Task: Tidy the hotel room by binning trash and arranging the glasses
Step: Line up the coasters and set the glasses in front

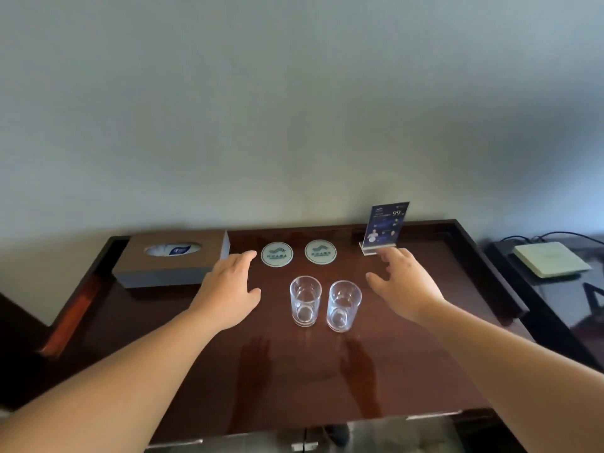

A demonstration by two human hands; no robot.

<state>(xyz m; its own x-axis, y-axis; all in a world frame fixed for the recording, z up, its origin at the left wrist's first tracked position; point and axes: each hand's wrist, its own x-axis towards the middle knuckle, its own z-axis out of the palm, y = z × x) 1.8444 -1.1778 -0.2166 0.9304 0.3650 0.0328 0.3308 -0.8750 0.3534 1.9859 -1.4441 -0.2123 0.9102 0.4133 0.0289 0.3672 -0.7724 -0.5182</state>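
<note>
On the desk (202, 371), the left glass (305, 300) and right glass (343, 305) stand upright, just beside each other. The left hand (228, 289) hovers at their 9 o'clock and the right hand (405, 286) at 3 o'clock, both with fingers spread, holding nothing. 2 coasters (277, 254) lie at 12 o'clock, a tissue box (170, 263) at 10 o'clock.

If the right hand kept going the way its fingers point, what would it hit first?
Most likely the clear acrylic stand holding a dark blue card: the right hand has its fingertips just before the stand's base. Depth is unclear, so it might pass beside it.
</note>
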